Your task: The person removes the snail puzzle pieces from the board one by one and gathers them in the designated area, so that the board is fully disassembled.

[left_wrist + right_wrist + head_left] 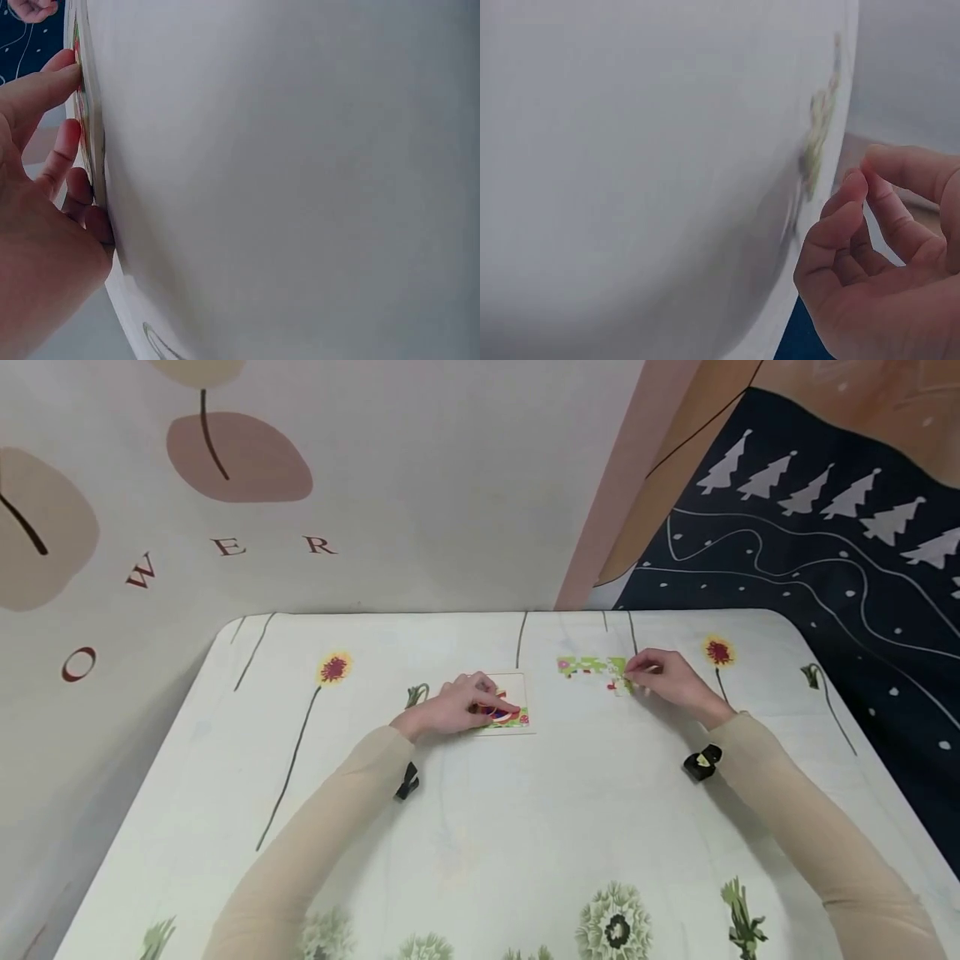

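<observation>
My left hand [457,703] lies over a picture board [513,685] in the head view, one finger stretched across its colourful picture and part of the board covered. Seen from the left wrist, fingertips of the left hand [49,172] touch the face and edge of the board [94,112]. Up and to the right, my right hand [671,681] hovers at the right end of some green puzzle pieces [588,666]. In the right wrist view, the right hand [889,240] has loosely bent fingers, thumb and fingertip close together, and no piece shows between them; the pieces [821,131] look blurred.
A white cloth [525,827] printed with flowers and stems covers the table. Behind it hangs a pale printed fabric [450,485], with a dark one [795,552] showing white trees at the right. Black straps [702,763] show at both wrists.
</observation>
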The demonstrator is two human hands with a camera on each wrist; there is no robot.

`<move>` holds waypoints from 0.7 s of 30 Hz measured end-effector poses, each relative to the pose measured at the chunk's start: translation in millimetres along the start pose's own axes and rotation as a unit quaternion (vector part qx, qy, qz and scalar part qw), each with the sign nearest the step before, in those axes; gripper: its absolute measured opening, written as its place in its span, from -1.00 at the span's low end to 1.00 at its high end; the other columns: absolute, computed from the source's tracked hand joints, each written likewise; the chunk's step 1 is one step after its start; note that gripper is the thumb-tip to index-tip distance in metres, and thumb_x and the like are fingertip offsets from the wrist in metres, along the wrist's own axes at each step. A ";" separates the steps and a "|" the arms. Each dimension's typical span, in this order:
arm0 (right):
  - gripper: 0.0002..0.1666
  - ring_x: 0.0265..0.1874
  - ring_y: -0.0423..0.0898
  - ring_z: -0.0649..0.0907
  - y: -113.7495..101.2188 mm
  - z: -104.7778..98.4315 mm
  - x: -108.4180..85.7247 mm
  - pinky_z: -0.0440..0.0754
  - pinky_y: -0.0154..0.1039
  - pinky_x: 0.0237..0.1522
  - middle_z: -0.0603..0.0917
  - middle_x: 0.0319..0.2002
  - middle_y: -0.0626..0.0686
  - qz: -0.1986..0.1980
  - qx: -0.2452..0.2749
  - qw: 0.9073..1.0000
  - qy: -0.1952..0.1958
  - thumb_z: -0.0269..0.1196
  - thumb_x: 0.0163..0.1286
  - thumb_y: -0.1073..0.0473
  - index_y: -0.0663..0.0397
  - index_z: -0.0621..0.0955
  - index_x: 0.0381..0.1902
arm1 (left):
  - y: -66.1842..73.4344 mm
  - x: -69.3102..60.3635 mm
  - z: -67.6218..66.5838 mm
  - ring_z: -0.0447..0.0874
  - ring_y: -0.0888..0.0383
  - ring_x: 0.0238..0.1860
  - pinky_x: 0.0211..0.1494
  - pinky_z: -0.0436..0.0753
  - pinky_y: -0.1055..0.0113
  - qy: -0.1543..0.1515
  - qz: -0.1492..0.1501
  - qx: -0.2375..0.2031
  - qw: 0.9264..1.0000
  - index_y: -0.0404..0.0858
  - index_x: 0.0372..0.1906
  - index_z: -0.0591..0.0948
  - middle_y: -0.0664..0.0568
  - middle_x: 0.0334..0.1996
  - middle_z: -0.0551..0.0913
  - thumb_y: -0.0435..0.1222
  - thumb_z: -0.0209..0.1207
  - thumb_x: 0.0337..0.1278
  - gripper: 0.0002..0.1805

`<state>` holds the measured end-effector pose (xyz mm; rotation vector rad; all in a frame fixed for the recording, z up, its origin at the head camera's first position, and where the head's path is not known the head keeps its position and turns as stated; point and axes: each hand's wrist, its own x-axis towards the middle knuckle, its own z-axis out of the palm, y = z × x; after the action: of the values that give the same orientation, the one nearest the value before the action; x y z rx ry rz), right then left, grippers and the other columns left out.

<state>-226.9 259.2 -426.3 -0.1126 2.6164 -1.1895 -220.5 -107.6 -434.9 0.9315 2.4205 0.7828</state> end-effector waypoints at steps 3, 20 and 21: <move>-0.75 -0.26 0.05 0.53 -6.8 6.0 -1.8 0.50 -0.26 -0.33 0.58 -0.11 0.23 -0.020 0.017 1.000 -0.002 0.17 0.41 0.25 0.32 0.58 -0.05 | -0.5 -1.3 -0.4 0.23 0.03 -0.01 0.10 0.17 0.04 0.007 0.004 -0.015 1.000 -0.03 0.14 0.65 0.02 0.06 0.37 -0.32 0.19 0.27 -0.65; -0.87 -0.32 -0.07 0.54 -26.9 47.5 4.3 0.46 -0.33 -0.29 0.63 -0.23 0.20 -0.137 0.062 0.988 -0.030 0.23 0.30 0.38 0.37 0.62 -0.21 | -11.1 3.1 1.0 0.35 0.07 -0.09 0.00 0.38 0.24 0.042 -0.026 -0.109 0.993 -0.26 0.07 0.55 -0.01 -0.01 0.48 -0.40 0.29 0.13 -0.63; -0.88 -0.33 -0.09 0.54 -28.1 50.3 4.9 0.46 -0.32 -0.28 0.63 -0.25 0.17 -0.143 0.064 0.987 -0.033 0.23 0.29 0.38 0.35 0.62 -0.23 | -10.7 3.6 0.8 0.34 0.06 -0.12 -0.03 0.37 0.24 0.040 -0.026 -0.109 0.993 -0.27 0.05 0.54 -0.02 -0.03 0.47 -0.40 0.29 0.14 -0.64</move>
<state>-219.1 203.1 -437.9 -0.5084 2.5184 -1.4167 -227.5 -111.4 -443.0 0.7627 2.3564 1.0605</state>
